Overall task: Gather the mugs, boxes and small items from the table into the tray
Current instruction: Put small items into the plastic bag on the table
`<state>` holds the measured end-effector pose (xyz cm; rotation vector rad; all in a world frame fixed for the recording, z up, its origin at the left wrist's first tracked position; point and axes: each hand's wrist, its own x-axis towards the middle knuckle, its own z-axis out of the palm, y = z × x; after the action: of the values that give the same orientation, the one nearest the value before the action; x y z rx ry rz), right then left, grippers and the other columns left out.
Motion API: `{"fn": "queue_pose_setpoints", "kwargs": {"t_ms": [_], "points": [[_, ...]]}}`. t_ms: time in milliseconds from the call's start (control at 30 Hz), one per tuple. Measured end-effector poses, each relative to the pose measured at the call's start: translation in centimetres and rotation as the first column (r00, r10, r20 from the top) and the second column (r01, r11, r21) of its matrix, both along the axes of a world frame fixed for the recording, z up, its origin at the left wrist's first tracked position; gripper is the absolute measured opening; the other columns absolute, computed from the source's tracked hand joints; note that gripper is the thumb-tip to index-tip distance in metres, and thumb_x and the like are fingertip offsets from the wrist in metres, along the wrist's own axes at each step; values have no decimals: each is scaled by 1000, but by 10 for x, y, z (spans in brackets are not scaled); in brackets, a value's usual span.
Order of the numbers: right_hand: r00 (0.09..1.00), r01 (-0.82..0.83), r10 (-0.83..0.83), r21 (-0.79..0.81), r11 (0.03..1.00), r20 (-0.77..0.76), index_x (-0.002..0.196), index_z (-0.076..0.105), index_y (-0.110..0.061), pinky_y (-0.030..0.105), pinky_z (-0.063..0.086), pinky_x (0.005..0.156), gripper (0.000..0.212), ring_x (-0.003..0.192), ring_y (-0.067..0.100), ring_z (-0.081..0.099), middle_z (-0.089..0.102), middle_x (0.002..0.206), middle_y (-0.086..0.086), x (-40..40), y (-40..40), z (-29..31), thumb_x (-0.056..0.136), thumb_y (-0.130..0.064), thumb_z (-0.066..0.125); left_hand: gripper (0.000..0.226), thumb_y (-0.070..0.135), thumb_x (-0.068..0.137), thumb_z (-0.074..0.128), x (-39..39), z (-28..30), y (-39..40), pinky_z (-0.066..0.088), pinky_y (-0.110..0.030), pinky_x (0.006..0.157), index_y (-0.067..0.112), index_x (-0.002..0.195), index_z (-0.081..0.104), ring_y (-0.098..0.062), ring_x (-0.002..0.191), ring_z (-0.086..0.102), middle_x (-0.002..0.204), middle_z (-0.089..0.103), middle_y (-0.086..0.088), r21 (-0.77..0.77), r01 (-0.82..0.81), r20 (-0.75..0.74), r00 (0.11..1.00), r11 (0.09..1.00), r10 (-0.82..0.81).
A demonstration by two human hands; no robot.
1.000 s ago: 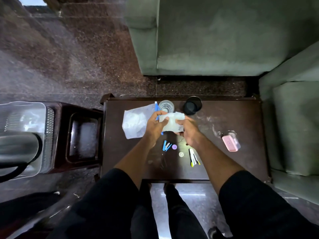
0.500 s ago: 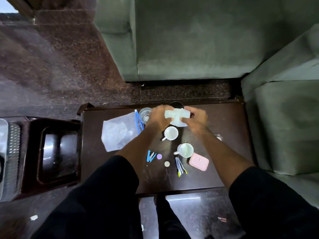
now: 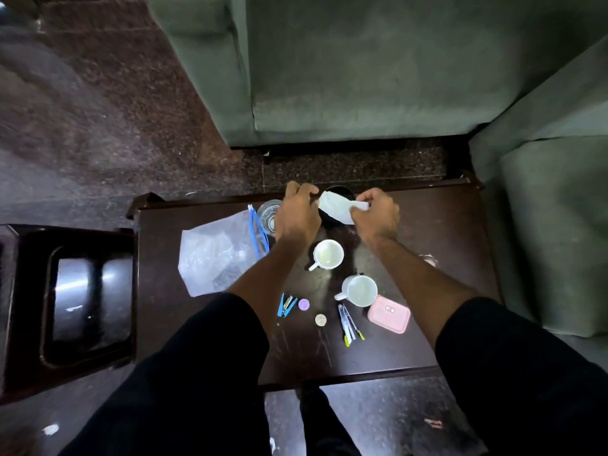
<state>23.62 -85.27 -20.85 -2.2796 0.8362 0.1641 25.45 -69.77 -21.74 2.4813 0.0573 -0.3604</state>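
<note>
My left hand (image 3: 297, 213) and my right hand (image 3: 375, 212) both grip a crumpled white plastic wrap (image 3: 337, 205) over a black cup (image 3: 339, 192) at the far edge of the dark wooden table (image 3: 427, 245). Two white mugs stand nearer me, one (image 3: 327, 255) in the middle and one (image 3: 358, 290) beside a pink box (image 3: 389, 313). A blue clip (image 3: 286, 305), a purple disc (image 3: 303, 304), a pale coin-like disc (image 3: 320, 320) and yellow-tipped pens (image 3: 348, 325) lie near the front. No tray is recognisable.
A clear zip bag (image 3: 217, 255) with a blue seal lies on the table's left half, next to a clear glass (image 3: 270, 215). A dark side table with a glossy inset (image 3: 82, 291) stands at the left. Green sofas (image 3: 362, 70) border the far and right sides.
Both hands have carried the white wrap away from me to the table's far edge, over the black cup. The view shifted, and the two white mugs came into sight.
</note>
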Motion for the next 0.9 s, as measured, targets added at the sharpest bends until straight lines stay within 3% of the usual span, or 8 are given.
{"fn": "queue_pose_setpoints", "kwargs": {"t_ms": [200, 300, 433, 500, 567, 633, 733, 900], "points": [[983, 179, -181, -65, 982, -16, 91, 71, -18, 35, 54, 80, 21, 97, 39, 69, 75, 100, 12, 11, 12, 0, 72, -20, 63, 31, 13, 104, 52, -3, 2, -1, 58, -51, 89, 19, 131, 66, -34, 108, 67, 135, 53, -8, 9, 53, 66, 996, 999, -54], [985, 161, -166, -102, 982, -39, 95, 73, -19, 35, 54, 80, 26, 99, 40, 70, 75, 101, 13, 11, 12, -1, 71, -22, 64, 33, 10, 102, 55, -4, 2, -1, 58, -48, 84, 22, 129, 69, -28, 114, 63, 131, 52, -5, 29, 113, 77, 990, 993, -115], [993, 97, -103, -88, 991, -61, 81, 73, -20, 30, 48, 68, 10, 89, 34, 72, 76, 88, 8, 12, 17, -8, 77, -30, 72, 35, 10, 100, 60, -4, -1, -4, 58, -44, 82, 23, 132, 68, -22, 121, 59, 134, 50, -1, 46, 166, 70, 983, 985, -169], [997, 62, -69, -134, 989, -47, 84, 76, -17, 29, 44, 65, 20, 90, 33, 71, 75, 88, 9, 12, 23, -11, 80, -37, 74, 37, 9, 98, 61, -5, -2, -5, 57, -42, 82, 24, 132, 67, -21, 123, 59, 135, 50, 0, 45, 154, 66, 986, 987, -156], [999, -23, 12, -234, 972, -48, 95, 79, -16, 33, 49, 72, 26, 106, 33, 65, 71, 104, 11, 11, 26, -14, 84, -38, 70, 38, 8, 98, 61, -4, -3, -8, 58, -42, 84, 23, 132, 67, -21, 123, 59, 135, 50, -1, 22, 131, 68, 989, 991, -132], [995, -88, 72, -316, 945, -62, 108, 76, -17, 40, 50, 89, 29, 117, 32, 55, 60, 119, 11, 8, 27, -16, 87, -36, 67, 37, 6, 98, 58, -3, -1, -12, 58, -45, 87, 21, 131, 66, -23, 123, 59, 135, 50, -3, -23, 105, 80, 991, 994, -103], [996, -55, 74, -332, 942, 44, 109, 71, -19, 43, 44, 95, 29, 116, 32, 52, 55, 120, 9, -2, 26, -16, 87, -38, 69, 38, 4, 96, 58, -2, 3, -13, 57, -47, 88, 19, 130, 66, -26, 121, 60, 136, 51, -4, -70, 85, 100, 992, 994, -78], [947, 3, 111, -351, 936, 303, 108, 68, -16, 43, 40, 84, 22, 106, 33, 56, 59, 111, 10, -19, 43, -8, 89, -29, 67, 30, 6, 101, 51, -24, 11, -5, 58, -47, 79, 17, 121, 70, -24, 105, 66, 126, 59, -3, -252, 9, 219, 974, 968, 48]]}}
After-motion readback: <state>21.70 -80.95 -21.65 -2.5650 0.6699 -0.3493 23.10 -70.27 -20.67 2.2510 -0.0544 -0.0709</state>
